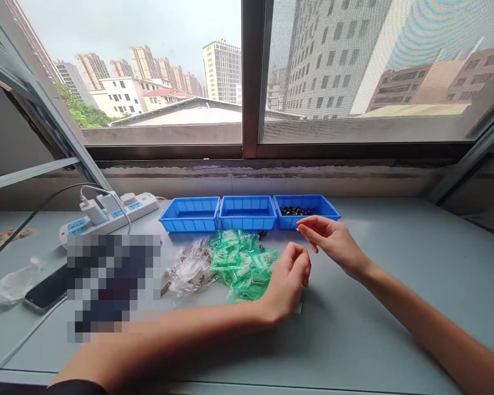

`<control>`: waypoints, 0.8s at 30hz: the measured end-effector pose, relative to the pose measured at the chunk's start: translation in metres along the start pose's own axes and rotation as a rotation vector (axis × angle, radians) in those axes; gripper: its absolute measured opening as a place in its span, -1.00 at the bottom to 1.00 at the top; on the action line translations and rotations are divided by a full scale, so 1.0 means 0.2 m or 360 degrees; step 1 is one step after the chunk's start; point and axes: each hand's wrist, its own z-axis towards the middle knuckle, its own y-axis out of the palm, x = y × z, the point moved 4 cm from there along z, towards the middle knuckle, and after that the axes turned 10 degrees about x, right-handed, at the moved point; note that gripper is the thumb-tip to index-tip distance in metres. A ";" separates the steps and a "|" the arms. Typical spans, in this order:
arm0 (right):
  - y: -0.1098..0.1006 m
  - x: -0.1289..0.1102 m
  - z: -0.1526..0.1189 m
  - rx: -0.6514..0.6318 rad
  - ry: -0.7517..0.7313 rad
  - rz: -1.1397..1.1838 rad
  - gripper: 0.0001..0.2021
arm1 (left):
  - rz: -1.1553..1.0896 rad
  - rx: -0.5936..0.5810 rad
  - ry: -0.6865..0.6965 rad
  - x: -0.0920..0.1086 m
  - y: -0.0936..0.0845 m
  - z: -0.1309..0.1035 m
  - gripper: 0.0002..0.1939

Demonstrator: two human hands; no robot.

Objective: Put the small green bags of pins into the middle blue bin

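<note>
My left hand (288, 282) is closed, its fingers curled at the right edge of a pile of small green plastic bags (234, 252). A sliver of green plastic (300, 303) shows below its fingers, seemingly part of a bag in its grip. My right hand (333, 241) is raised in front of the right blue bin (307, 221), thumb and fingertips pinched together. Something tiny and pale may be at those tips, too small to name. Small dark pieces (295, 211) lie in that bin. Left of the green pile are clear bags with metal parts (193, 266).
The middle blue bin (247, 222) and left blue bin (189, 224) stand beside the right one, before the window wall. A power strip (111, 216) with plugs and cables, a phone (45, 291) and a pixelated area are at left. A dark piece (262, 234) lies behind the bags.
</note>
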 end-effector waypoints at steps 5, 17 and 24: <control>-0.08 0.09 0.07 0.0353 0.0096 0.0034 -0.50 | 0.0398 -0.0421 0.0303 0.04 0.05 -0.05 -0.84; -0.02 0.03 0.03 0.0061 -0.0507 -0.0443 -0.76 | 0.0737 -0.0922 0.1297 0.02 0.10 -0.15 -0.90; 0.21 0.06 -0.14 -0.0814 -0.0956 -0.0894 -0.66 | 0.0693 -0.0943 0.1440 0.04 0.11 -0.16 -0.88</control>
